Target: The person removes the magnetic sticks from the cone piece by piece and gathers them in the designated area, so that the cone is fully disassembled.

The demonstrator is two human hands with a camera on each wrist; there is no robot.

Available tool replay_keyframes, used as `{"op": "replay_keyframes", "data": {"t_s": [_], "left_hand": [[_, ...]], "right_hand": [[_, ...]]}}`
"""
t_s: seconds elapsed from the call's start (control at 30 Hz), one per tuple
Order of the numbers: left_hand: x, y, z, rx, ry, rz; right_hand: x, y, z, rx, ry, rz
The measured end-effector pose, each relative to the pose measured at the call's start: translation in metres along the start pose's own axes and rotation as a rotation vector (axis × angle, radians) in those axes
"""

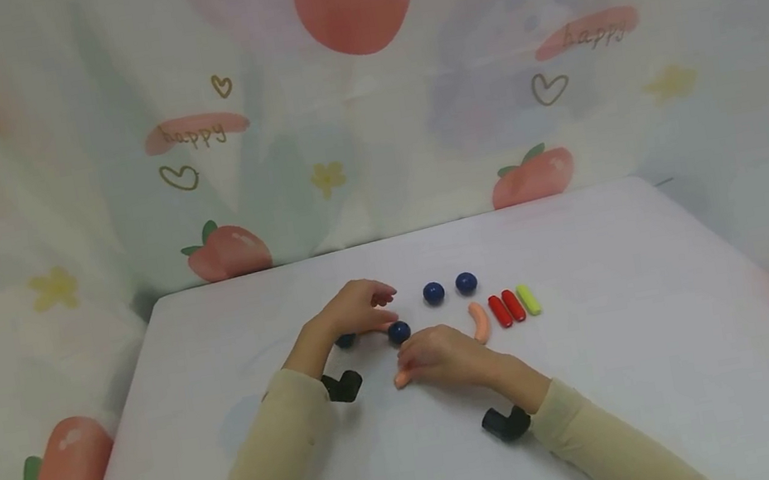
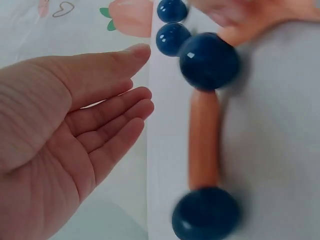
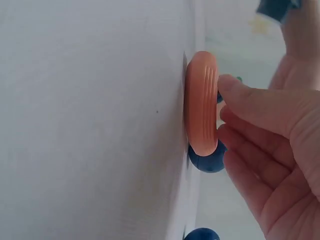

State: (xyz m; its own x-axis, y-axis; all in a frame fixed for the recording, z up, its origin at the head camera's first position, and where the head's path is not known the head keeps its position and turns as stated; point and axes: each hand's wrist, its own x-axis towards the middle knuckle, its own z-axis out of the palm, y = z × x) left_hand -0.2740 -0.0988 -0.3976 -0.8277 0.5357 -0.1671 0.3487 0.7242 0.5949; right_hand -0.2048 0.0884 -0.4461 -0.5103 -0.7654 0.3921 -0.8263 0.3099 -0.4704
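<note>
My left hand (image 1: 357, 307) hovers with relaxed fingers above a straight-looking orange stick (image 2: 204, 140) that joins two dark blue balls, the nearer ball (image 2: 206, 214) and the farther ball (image 2: 210, 61); it grips nothing. My right hand (image 1: 444, 358) pinches a ribbed, curved orange stick (image 3: 201, 104) low against the table, thumb and fingertips on its side. One end of that stick touches or almost touches the farther ball in the left wrist view. From the head view, my right fingers hide most of the stick.
Two loose blue balls, a left ball (image 1: 434, 293) and a right ball (image 1: 466, 283), lie beyond the hands. A second curved orange stick (image 1: 480, 323), red sticks (image 1: 500, 311) and a yellow-green stick (image 1: 529, 299) lie right on the white table (image 1: 619, 337). A printed curtain (image 1: 366, 125) stands behind.
</note>
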Motion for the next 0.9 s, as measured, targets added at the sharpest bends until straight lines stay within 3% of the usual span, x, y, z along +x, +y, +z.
{"op": "replay_keyframes", "data": {"t_s": [0.17, 0.37, 0.67, 0.9], "left_hand": [[-0.016, -0.003, 0.014, -0.03, 0.016, 0.06], [-0.024, -0.007, 0.03, -0.084, 0.083, 0.141], [-0.022, -0.012, 0.032, -0.108, 0.057, 0.146], [-0.016, -0.019, 0.036, -0.073, 0.076, 0.179]], "right_hand": [[-0.005, -0.001, -0.002, 0.041, 0.096, 0.134], [-0.005, -0.001, -0.001, 0.019, 0.243, 0.276], [-0.005, -0.003, -0.002, 0.021, 0.214, 0.466], [-0.007, -0.002, 0.002, 0.036, 0.222, 0.527]]}}
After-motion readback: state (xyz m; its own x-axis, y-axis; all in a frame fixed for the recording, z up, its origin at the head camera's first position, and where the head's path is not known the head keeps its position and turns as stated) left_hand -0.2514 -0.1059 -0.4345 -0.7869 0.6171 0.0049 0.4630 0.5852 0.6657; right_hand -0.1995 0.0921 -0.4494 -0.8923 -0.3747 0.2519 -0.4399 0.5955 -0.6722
